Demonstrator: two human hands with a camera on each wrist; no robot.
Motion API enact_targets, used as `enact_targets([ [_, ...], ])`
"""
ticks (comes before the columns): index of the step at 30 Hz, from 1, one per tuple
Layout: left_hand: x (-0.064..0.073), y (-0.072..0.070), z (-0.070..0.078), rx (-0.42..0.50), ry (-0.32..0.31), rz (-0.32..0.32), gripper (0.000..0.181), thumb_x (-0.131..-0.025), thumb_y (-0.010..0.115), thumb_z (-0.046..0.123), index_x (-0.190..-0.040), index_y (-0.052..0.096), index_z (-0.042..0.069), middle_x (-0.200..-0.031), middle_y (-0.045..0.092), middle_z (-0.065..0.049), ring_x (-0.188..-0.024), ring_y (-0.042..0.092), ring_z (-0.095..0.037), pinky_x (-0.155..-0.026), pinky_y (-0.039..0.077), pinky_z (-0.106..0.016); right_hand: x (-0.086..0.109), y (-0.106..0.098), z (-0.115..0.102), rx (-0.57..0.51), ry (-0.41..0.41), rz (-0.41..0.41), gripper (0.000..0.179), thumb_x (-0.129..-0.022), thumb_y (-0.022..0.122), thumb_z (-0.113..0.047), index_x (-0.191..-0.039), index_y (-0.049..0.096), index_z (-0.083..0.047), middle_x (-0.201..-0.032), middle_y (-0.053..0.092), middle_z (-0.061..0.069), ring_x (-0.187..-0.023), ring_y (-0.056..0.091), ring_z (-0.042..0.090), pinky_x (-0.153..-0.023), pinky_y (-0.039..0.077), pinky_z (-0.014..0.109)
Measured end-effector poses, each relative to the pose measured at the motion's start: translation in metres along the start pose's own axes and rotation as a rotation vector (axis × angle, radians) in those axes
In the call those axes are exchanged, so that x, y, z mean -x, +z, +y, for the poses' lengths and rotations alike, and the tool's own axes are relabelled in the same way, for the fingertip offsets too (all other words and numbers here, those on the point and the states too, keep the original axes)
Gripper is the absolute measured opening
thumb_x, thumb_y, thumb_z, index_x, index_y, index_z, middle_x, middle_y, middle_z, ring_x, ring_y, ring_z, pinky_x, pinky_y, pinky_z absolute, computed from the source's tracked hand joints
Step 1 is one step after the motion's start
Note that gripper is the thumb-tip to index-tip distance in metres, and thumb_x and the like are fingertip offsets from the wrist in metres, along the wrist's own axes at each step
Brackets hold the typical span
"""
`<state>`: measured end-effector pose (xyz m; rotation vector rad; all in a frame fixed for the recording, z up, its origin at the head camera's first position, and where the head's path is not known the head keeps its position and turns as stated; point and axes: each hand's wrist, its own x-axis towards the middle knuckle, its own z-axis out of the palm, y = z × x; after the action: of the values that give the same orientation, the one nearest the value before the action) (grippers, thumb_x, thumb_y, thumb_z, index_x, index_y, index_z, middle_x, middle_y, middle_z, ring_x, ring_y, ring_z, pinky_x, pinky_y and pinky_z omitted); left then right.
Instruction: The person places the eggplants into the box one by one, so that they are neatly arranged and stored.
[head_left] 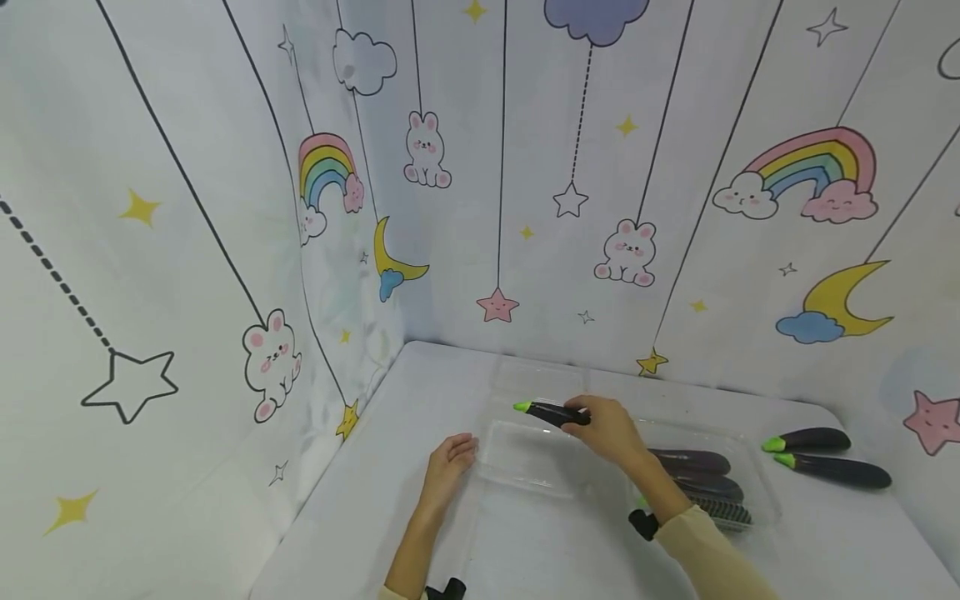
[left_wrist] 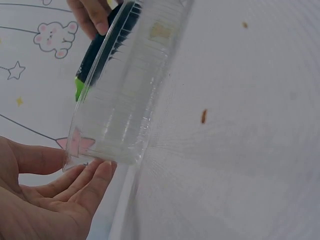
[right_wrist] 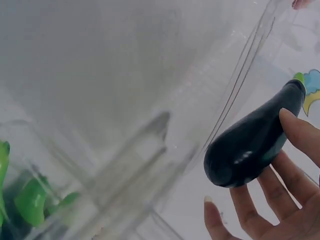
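My right hand (head_left: 606, 425) holds a dark eggplant (head_left: 553, 412) with a bright green stem end, above a clear plastic box (head_left: 525, 483). Thumb and fingers grip it along its sides in the right wrist view, the rounded end (right_wrist: 235, 160) sticking out. The stem end points left in the head view. At the box's left side is my left hand (head_left: 448, 468). In the left wrist view its thumb (left_wrist: 42, 159) is at the rim and its fingertips are against the end wall, pinching that corner. Through the clear wall the eggplant (left_wrist: 107, 47) partly shows.
A second clear box (head_left: 761, 475) stands to the right, partly behind my right forearm, with several dark eggplants (head_left: 693, 461) inside. Two more eggplants (head_left: 840, 471) lie on the white table (head_left: 360, 508) at the far right. A printed cloth (head_left: 465, 233) hangs behind the table.
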<state>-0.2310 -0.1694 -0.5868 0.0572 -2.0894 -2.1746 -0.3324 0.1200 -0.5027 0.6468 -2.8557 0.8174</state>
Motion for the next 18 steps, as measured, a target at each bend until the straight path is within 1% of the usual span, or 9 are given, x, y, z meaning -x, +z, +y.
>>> enact_targets([
  [4, -0.001, 0.001, -0.001, -0.011, -0.005, 0.011, 0.045, -0.104, 0.053, 0.004, -0.144, 0.045, -0.016, -0.144, 0.055, -0.034, -0.136, 0.053, -0.046, -0.114, 0.047, -0.051, -0.004, 0.005, -0.003, 0.012, -0.011, -0.008, 0.04, -0.087, 0.086, -0.027, -0.123, 0.076, -0.012, -0.122, 0.075, 0.008, -0.107, 0.071, 0.028, -0.091, 0.058, 0.051],
  [7, 0.0, 0.0, 0.001, -0.013, -0.005, 0.02, 0.044, -0.103, 0.054, 0.003, -0.143, 0.047, -0.015, -0.143, 0.056, -0.034, -0.135, 0.054, -0.045, -0.112, 0.048, -0.049, -0.007, 0.01, -0.006, 0.011, -0.008, -0.013, 0.04, -0.087, 0.086, -0.027, -0.123, 0.076, -0.013, -0.122, 0.075, 0.008, -0.108, 0.07, 0.028, -0.092, 0.058, 0.051],
  [12, 0.001, 0.001, 0.003, -0.011, 0.012, 0.01, 0.044, -0.103, 0.054, 0.003, -0.143, 0.047, -0.016, -0.142, 0.056, -0.033, -0.134, 0.055, -0.046, -0.109, 0.051, -0.043, -0.011, 0.017, -0.007, 0.011, -0.016, -0.001, 0.04, -0.086, 0.087, -0.027, -0.122, 0.077, -0.013, -0.122, 0.075, 0.009, -0.108, 0.071, 0.029, -0.089, 0.058, 0.051],
  [18, 0.002, 0.001, 0.005, 0.01, 0.016, 0.0, 0.045, -0.102, 0.053, 0.001, -0.143, 0.046, -0.016, -0.143, 0.055, -0.034, -0.134, 0.054, -0.046, -0.112, 0.049, -0.044, -0.016, 0.028, -0.003, 0.048, -0.033, 0.02, 0.04, -0.085, 0.088, -0.03, -0.12, 0.078, -0.013, -0.12, 0.075, 0.01, -0.106, 0.071, 0.031, -0.084, 0.059, 0.049],
])
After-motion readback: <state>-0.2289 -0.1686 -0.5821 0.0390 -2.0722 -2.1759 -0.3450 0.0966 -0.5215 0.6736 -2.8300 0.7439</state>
